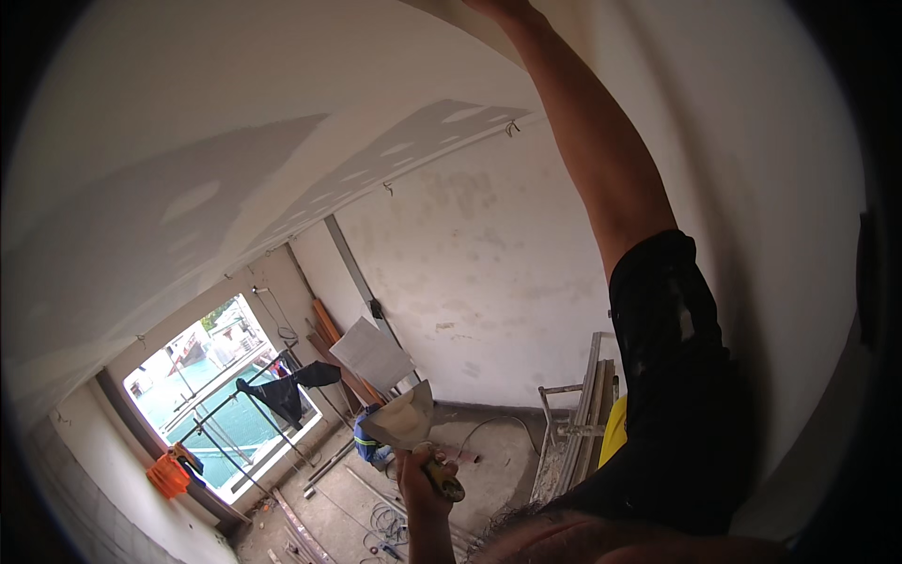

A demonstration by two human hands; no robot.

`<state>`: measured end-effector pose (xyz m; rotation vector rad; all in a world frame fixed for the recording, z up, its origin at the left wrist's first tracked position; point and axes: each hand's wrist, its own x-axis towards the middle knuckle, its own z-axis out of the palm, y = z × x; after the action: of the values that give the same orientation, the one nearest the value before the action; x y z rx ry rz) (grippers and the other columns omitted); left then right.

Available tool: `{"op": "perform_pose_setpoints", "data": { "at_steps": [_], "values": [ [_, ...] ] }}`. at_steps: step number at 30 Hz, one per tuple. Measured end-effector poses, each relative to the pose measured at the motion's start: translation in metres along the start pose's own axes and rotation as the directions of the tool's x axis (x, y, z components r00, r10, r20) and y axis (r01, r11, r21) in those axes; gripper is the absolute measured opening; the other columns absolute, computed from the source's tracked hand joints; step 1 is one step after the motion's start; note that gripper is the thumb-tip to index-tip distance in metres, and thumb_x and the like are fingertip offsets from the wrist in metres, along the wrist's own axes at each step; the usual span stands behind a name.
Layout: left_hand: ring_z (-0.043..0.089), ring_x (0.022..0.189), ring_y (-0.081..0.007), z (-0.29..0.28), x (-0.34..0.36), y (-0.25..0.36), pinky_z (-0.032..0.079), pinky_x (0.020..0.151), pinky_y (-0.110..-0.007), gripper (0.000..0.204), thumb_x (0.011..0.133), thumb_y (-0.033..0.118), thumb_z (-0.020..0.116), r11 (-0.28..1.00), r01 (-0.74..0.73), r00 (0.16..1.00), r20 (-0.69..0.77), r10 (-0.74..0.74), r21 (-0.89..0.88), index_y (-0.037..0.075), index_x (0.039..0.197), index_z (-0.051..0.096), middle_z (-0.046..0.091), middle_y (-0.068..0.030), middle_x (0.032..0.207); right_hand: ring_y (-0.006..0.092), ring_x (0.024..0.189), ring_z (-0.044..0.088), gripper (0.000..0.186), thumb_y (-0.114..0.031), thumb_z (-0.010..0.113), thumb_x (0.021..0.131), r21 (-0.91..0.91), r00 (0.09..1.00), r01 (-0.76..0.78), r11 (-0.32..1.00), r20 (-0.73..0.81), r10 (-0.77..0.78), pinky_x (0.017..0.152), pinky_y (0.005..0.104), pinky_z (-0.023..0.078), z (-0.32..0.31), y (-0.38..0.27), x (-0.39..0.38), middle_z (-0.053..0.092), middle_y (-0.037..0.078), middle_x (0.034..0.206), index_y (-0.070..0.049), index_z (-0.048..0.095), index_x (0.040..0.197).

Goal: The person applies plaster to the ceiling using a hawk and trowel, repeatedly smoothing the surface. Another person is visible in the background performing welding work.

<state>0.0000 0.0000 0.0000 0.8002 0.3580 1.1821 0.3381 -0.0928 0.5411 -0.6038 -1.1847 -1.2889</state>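
My left hand [423, 470] grips the handle of a wide putty knife [399, 414], held upright with its flat blade above the fist at lower centre. My right hand [500, 11] is raised at the top edge by the ceiling [235, 85], at the end of my long, upstretched arm with a dark sleeve. That hand is mostly cut off, so I cannot tell what it holds or touches. The ceiling shows pale patches and grey board. A white wall [780, 188] rises close behind my right arm.
Below are a window [174, 376] with a pipe rack hung with dark cloth [277, 395] and orange cloth [167, 475], leaning boards [371, 350], a blue garment with yellow bands [368, 437], pipes and cables on the floor [484, 442], and a metal frame with long strips [587, 423] at right.
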Motion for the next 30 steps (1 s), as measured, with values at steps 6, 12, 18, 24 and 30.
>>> {"op": "perform_pose_setpoints", "data": {
  "at_steps": [6,12,18,24,30],
  "values": [
    [0.052,0.074,-0.0106,0.004,-0.004,0.002,0.047,0.056,-0.029,0.045,0.088,0.001,0.047,1.000,0.011,1.000,-0.008,-0.011,0.006,0.016,0.130,0.048,0.051,-0.0008,0.093,0.0400,0.111,0.063,0.030,-0.015,0.048,0.103,-0.054,0.996,0.086,0.995,0.033,-0.085,0.093,0.0451,0.049,0.005,0.002,0.001,0.067,0.022,0.119,-0.006,0.063,0.127],
    [0.053,0.074,-0.0110,0.001,-0.001,0.001,0.047,0.055,-0.029,0.045,0.088,0.001,0.048,1.000,0.022,1.000,-0.013,-0.023,-0.015,0.016,0.130,0.049,0.051,-0.0008,0.094,0.0398,0.112,0.063,0.032,-0.015,0.048,0.103,-0.160,0.993,0.051,0.986,0.112,-0.033,0.093,0.0451,0.050,0.003,0.000,-0.002,0.067,0.022,0.120,-0.007,0.063,0.129],
    [0.055,0.076,-0.0136,-0.003,0.001,-0.003,0.049,0.056,-0.031,0.040,0.085,0.002,0.048,1.000,0.026,0.998,-0.063,-0.025,0.007,0.017,0.122,0.050,0.052,-0.0004,0.093,0.0386,0.110,0.064,0.031,-0.013,0.049,0.102,-0.135,0.993,0.038,0.990,0.117,-0.023,0.093,0.0435,0.051,0.000,-0.014,-0.025,0.068,0.021,0.120,-0.006,0.064,0.128],
    [0.055,0.076,-0.0136,-0.004,0.004,-0.004,0.048,0.056,-0.031,0.041,0.085,0.002,0.047,1.000,0.025,0.998,-0.051,-0.024,0.017,0.017,0.123,0.050,0.051,-0.0008,0.093,0.0373,0.108,0.066,0.029,-0.010,0.052,0.100,-0.105,0.989,0.099,0.990,0.122,-0.086,0.090,0.0425,0.053,-0.013,-0.029,-0.058,0.069,0.021,0.118,-0.003,0.064,0.125],
    [0.055,0.075,-0.0134,-0.007,0.006,-0.005,0.048,0.056,-0.031,0.042,0.086,0.001,0.047,0.998,0.046,0.999,-0.006,-0.046,-0.032,0.017,0.124,0.051,0.053,-0.0011,0.090,0.0393,0.097,0.068,0.028,-0.009,0.053,0.099,-0.114,0.985,0.144,0.983,0.112,-0.131,0.079,0.0435,0.054,-0.030,-0.060,-0.085,0.070,0.022,0.109,-0.003,0.065,0.122]
  ]
}}
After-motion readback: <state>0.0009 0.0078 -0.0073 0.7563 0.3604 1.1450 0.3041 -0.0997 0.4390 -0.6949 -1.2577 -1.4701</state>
